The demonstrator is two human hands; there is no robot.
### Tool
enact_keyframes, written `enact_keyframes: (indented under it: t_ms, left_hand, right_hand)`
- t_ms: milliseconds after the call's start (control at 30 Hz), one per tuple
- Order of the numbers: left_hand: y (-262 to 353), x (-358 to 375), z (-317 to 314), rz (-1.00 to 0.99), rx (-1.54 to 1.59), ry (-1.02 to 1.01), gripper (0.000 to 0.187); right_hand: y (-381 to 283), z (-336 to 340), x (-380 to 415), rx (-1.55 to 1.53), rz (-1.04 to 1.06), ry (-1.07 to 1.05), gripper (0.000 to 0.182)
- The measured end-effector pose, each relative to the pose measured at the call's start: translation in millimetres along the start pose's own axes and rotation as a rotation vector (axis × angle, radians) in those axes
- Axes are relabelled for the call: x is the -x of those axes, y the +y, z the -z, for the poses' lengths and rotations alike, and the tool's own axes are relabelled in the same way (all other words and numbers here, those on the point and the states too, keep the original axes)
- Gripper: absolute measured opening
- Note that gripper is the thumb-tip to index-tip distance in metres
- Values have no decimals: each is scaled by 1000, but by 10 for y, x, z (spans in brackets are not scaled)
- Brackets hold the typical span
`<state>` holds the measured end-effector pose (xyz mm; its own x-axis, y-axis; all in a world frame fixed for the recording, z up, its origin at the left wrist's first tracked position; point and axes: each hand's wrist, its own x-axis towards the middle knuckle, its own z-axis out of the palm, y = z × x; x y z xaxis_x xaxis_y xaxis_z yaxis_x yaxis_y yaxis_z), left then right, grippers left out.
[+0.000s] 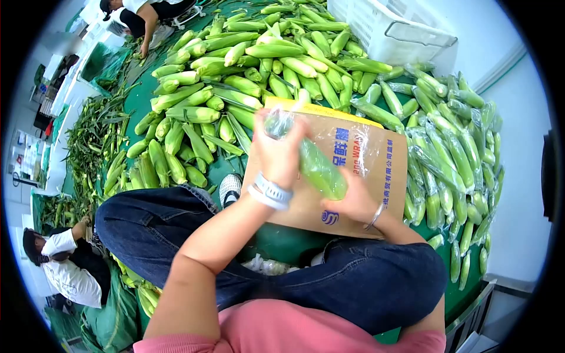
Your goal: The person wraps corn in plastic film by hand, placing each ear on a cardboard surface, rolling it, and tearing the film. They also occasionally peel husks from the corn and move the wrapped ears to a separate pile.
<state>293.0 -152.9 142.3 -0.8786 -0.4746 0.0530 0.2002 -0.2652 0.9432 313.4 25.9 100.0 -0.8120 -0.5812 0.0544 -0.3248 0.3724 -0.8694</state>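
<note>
An ear of corn (pixel 321 167) in its green husk, wrapped in clear plastic film, is held at a slant between my two hands. My left hand (pixel 278 150), with a white band at the wrist, is closed around the film at its upper end. The lower end sits in my right hand (pixel 352 203), which has a bracelet and fingers curled around it. Beneath both hands lies a brown cardboard box (pixel 376 159) with blue and red print, across my lap. A yellow edge (pixel 335 113) shows along its far side.
Unwrapped corn (pixel 235 65) is heaped ahead and to the left. Film-wrapped corn (pixel 453 153) is piled at right. A white plastic crate (pixel 394 32) stands at the back. Stripped husks (pixel 94 141) lie left. Other people (pixel 70 265) work at the left edge.
</note>
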Motion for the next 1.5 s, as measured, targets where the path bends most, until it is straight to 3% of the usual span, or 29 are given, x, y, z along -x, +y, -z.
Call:
enact_keyframes:
  t_ms: [33, 67, 100, 167, 200, 233, 267, 300, 333, 400, 433, 467, 500, 533, 567, 667, 733, 767, 833, 867, 933, 967, 1033, 1133, 1233, 1267, 1333, 1367, 1500]
  left_hand:
    - [-7, -184, 69, -168, -98, 102, 22]
    - [-19, -274, 135, 52, -43, -43, 17]
    - [-32, -365, 145, 49, -45, -31, 17]
    - [-96, -480, 186, 248, -966, -619, 19]
    - [-202, -459, 169, 342, -1002, -783, 23]
    - [-260, -430, 128, 434, -1031, -949, 28]
    - [-270, -432, 140, 711, -844, -1091, 28]
    - [-347, -551, 222, 713, -847, -1086, 28]
    - [-522, -770, 402, 806, -357, -787, 26]
    - [-1045, -1418, 1025, 812, 358, -177, 19]
    - [-1046, -1617, 1265, 594, 246, 62, 20]
    - [-1329, -1944, 1758, 483, 86, 330, 25]
    - [-1229, -2058, 1918, 486, 60, 650, 36]
    - [-1349, -2173, 2244, 478, 14, 739, 44]
    - [-1543, -2354, 2606, 463, -37, 812, 53]
    - [-1745, -2734, 3164, 655, -203, 614, 67]
    - [-1709, -2840, 3285, 735, -272, 516, 67]
    - [-1709, -2891, 3326, 800, -335, 542, 67]
    - [-1715, -3047, 3531, 800, -225, 530, 60]
    - [-1570, -2975, 3275, 729, -35, 586, 55]
    - [-1160, -2928, 2861, 593, 285, 626, 49]
    - [-1008, -2984, 2752, 530, 418, 608, 49]
    - [-601, -2741, 2040, 518, 345, 421, 52]
    - [-301, -2307, 1312, 596, 215, -220, 46]
    - [-171, -1588, 492, 311, -444, -521, 48]
    - [-191, -1473, 336, 191, -640, -760, 55]
    - [-580, -1312, 192, -152, -788, -1043, 69]
    - [-572, -1125, 61, -477, -1044, -1115, 73]
    - [-628, -778, -13, -360, -1303, -1147, 74]
  right_hand:
    - [-12, 92, 19, 332, 24, 131, 41]
    - [-29, 215, 29, 665, 53, 265, 40]
    - [-11, 333, 52, 828, 128, 374, 38]
    - [40, 556, 90, 1084, 311, 562, 35]
    - [73, 648, 96, 1179, 418, 650, 33]
    - [107, 711, 104, 1064, 429, 706, 34]
    - [158, 766, 131, 950, 441, 758, 34]
    - [233, 796, 246, 776, 157, 747, 36]
    - [323, 823, 437, 592, -125, 725, 37]
    - [632, 1025, 857, 509, -254, 830, 43]
    - [844, 1253, 1169, 384, -507, 842, 53]
    - [1156, 1553, 1525, 695, -601, 806, 43]
    - [1384, 1898, 1867, 588, -621, 830, 39]
    - [1463, 2222, 2078, 261, -688, 996, 37]
    - [1536, 2548, 2279, -60, -716, 1203, 36]
    - [1783, 3449, 2880, -583, -429, 1368, 39]
    - [2006, 3731, 3115, -728, -340, 922, 37]
    - [1554, 3010, 2227, -392, -492, 1252, 38]
    - [824, 2177, 1298, 112, -766, 781, 27]
    - [616, 1806, 906, -14, -753, 626, 19]
    - [661, 1268, 527, 493, -336, 287, 22]
    - [628, 1052, 353, 581, -368, 251, 30]
    - [600, 735, 111, 836, -496, 84, 41]
    - [622, 432, -17, 832, -586, 42, 46]
    - [964, 450, 24, 666, -442, 12, 37]
    - [981, 549, 101, 668, -444, 25, 37]
    - [993, 808, 336, -470, -546, -47, 25]
    - [986, 943, 460, -602, -576, 47, 17]
    - [1135, 1350, 621, -915, -234, 401, 9]
